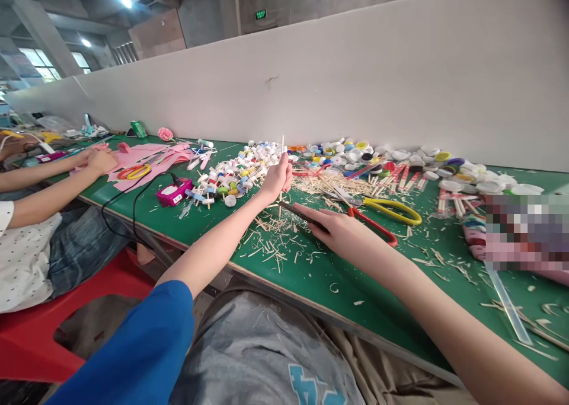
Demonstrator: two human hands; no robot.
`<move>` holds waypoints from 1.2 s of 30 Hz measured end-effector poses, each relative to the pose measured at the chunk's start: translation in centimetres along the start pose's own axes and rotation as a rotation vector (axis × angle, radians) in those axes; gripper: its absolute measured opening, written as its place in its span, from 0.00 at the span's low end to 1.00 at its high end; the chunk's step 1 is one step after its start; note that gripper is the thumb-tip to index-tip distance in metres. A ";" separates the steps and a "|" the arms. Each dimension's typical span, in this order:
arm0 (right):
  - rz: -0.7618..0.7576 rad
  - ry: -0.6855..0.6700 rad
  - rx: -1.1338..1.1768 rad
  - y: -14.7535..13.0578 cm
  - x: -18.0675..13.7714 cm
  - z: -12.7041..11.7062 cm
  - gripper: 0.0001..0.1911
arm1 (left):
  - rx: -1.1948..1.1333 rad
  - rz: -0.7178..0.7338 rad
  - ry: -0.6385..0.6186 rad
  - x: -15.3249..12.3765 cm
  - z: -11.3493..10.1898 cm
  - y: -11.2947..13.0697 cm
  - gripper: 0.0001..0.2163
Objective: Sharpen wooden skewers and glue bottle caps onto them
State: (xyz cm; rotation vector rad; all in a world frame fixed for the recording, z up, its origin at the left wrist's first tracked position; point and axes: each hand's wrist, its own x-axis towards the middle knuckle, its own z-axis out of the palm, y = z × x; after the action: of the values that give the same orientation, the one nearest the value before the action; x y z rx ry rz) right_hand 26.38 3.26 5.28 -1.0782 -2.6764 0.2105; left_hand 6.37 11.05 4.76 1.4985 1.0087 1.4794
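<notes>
My left hand (276, 178) is closed round a thin wooden stick (283, 143), which stands upright with its top above the fist and its lower end below. In my right hand (331, 224) is a knife (300, 213) with a dark handle, its blade pointing left against the stick's lower end. Wood shavings (271, 239) lie scattered on the green tabletop under both hands. Just right of the knife rest scissors with one yellow and one orange-red handle (393, 209). Behind them is a heap of thin wooden sticks (340, 184).
Bottle caps (355, 153) lie along the white partition (355, 85). Left of my hand are caps with sticks through them (231, 177). A magenta power strip (174, 193) with a black cable sits further left, near a co-worker's hands (100, 159) and pink paper (146, 156). A clear ruler (509, 304) lies right.
</notes>
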 end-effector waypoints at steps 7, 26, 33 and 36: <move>-0.034 -0.002 0.033 -0.1 0.6 0.1 0.28 | -0.038 0.000 -0.026 -0.2 0.1 0.4 0.29; -0.004 0.010 -0.007 -0.3 0.2 0.1 0.29 | -0.013 0.062 0.035 0.1 0.1 -0.1 0.28; 0.018 -0.123 -0.021 -0.8 0.3 -0.5 0.29 | -0.007 0.080 0.042 0.0 0.1 0.0 0.29; 0.044 -0.168 0.037 -0.6 0.1 -0.8 0.28 | -0.020 0.088 0.034 -0.1 0.1 0.0 0.28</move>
State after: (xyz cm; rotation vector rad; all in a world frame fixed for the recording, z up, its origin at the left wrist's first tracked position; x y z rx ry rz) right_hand 26.15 2.92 6.21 -1.1564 -2.7847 0.3728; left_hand 6.47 10.99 4.77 1.5247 0.9559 1.5771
